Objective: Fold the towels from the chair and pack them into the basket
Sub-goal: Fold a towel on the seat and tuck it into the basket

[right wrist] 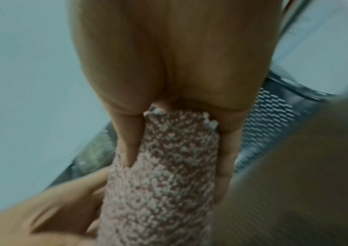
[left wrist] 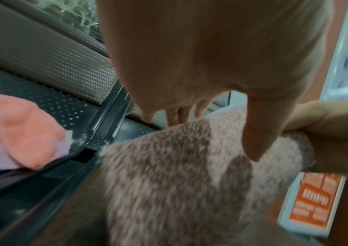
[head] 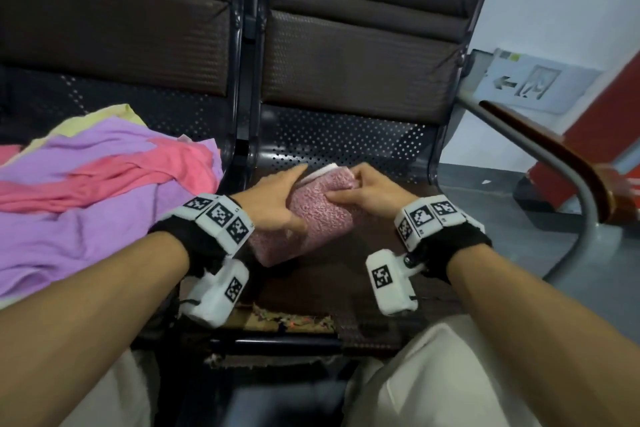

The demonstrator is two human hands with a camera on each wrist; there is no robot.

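One folded towel (head: 320, 215), pink and nubbly, sits on the right-hand seat (head: 346, 142) of the chair row, and both hands are on it. Two seats show in the head view, each with a perforated metal pan and a dark padded back. On the left seat lies one loose pile (head: 104, 191) of unfolded towels: I count a lilac one, a coral-pink one draped across it, and a pale yellow one peeking out behind. No basket in sight from any view.

Left hand (head: 277, 198) comes in from the left, palm down along the towel's left edge, fingers stretched forward and thumb pressing on top; its grip looks released, flat against the cloth rather than curled round it. From the left wrist view the thumb (left wrist: 257, 133) lies on the fuzzy surface with the fingers pointing ahead past the far edge.

Right hand (head: 367, 189) clasps the towel's far right corner, fingers curled over the top edge. The right wrist view confirms it: the folded towel (right wrist: 169, 166) is pinched between thumb and fingers (right wrist: 228, 149), a grasping grip. One wooden-topped armrest (head: 554, 156) curves off to the right.
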